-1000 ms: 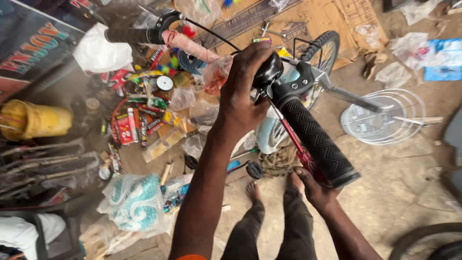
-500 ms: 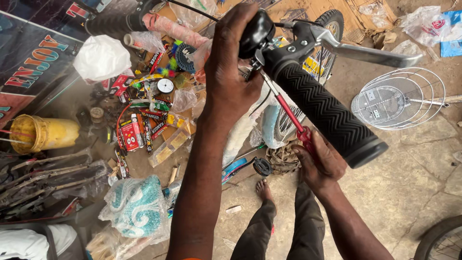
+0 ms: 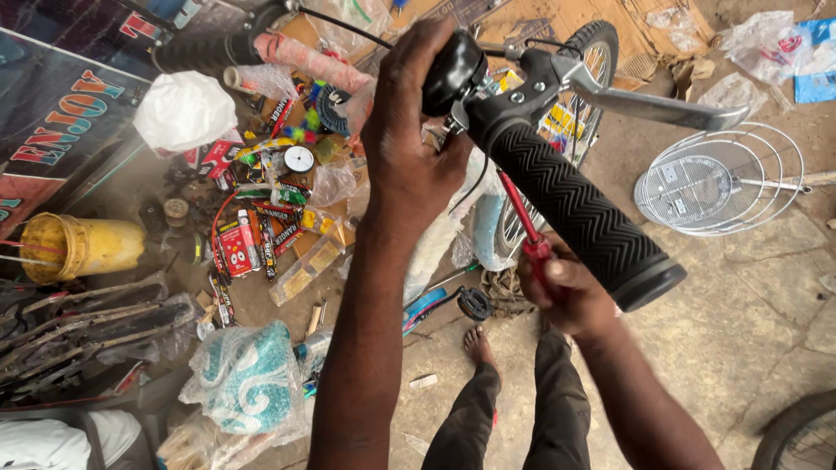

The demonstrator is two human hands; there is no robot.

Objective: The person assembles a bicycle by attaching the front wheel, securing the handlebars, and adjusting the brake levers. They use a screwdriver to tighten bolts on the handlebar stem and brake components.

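While my left hand (image 3: pixel 409 165) clamps its fingers over the round black bell (image 3: pixel 453 71) on the handlebar beside the ribbed black rubber grip (image 3: pixel 575 213), my right hand (image 3: pixel 570 296) grasps the red-handled screwdriver (image 3: pixel 527 231) up at its clamp; fastening looks unfinished.

— Under everything: bare ground (image 3: pixel 766 313), grey-brown, dusty, cracked into flat patches.

— And up beyond the grip?

— Flattened brown cardboard (image 3: pixel 557 22) spread over the ground, with clear plastic bags (image 3: pixel 766 43) crumpled off to its right. Lower down on that side, a white wire fan guard (image 3: pixel 718 178) lying flat.

— Left of the grip?

— A heap of small packets and parts (image 3: pixel 261 226), a white bag (image 3: pixel 183 109), a yellow bucket (image 3: pixel 78 248) tipped on its side, a dark painted signboard (image 3: pixel 61 122) near the edge. Below, a teal-and-white patterned bag (image 3: pixel 248 379).

— Light?

— Soft, even daylight; no hard shadows.
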